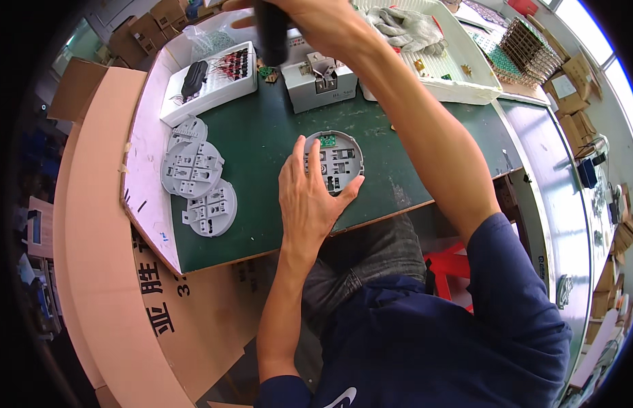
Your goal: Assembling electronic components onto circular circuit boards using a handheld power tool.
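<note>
A round grey plastic housing [343, 178] lies on the green table [262, 129], with a small green circuit board [327, 141] set at its far edge. My left hand [309, 194] grips the housing, thumb at the near right rim and fingers reaching over its left side. At the top of the view, my right hand [323, 24] is closed round a dark cylindrical tool, apparently an electric screwdriver [272, 37], held upright and partly cut off. Its lower end is beside a grey box-shaped screw feeder [323, 92].
Several similar grey housings [194, 170] overlap at the left. Behind them, a white foam block [228, 85] carries red-wired parts and a black object [194, 79]. A pale tray [459, 88] with grey gloves [405, 30] stands at the far right. Cardboard [98, 224] borders the table's left side.
</note>
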